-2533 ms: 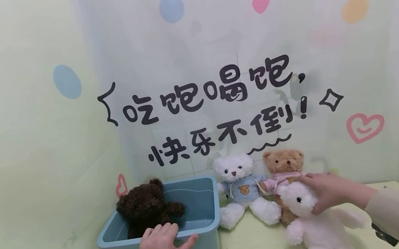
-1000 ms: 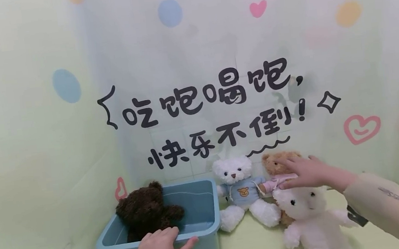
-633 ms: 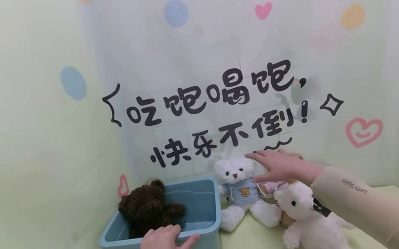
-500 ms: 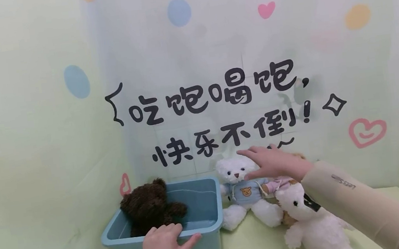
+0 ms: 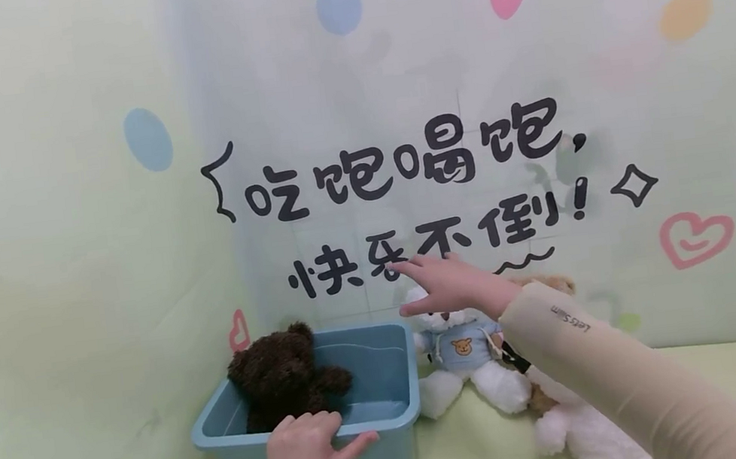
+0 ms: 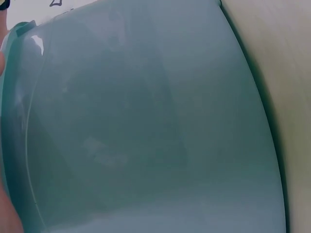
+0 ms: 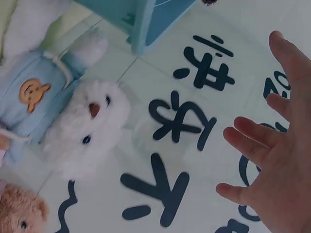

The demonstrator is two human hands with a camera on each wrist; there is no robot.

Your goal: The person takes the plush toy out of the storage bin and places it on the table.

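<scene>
My left hand point(image 5: 305, 456) grips the front rim of a blue plastic bin point(image 5: 393, 446), fingers hooked over the edge and thumb along the outside. The bin's smooth outer wall point(image 6: 136, 121) fills the left wrist view. Inside the bin leans a dark brown teddy bear point(image 5: 276, 376). With spread fingers and nothing in it, my right hand point(image 5: 445, 281) is in the air, overlapping the head of a white teddy bear in a blue hoodie point(image 5: 463, 347). In the right wrist view that bear's face point(image 7: 92, 116) is apart from the hand.
Right of the hoodie bear sits a light brown bear point(image 5: 554, 282), mostly covered by my sleeve. A plain white plush bear point(image 5: 589, 431) lies in front of it, partly behind my forearm. Behind stands a wall sheet point(image 5: 456, 45) printed with black lettering; the pale table point(image 5: 718, 371) extends right.
My right hand has let go of the plain white bear's head and moved left and up, past the light brown bear, over the hoodie bear. The left hand keeps its hold on the bin.
</scene>
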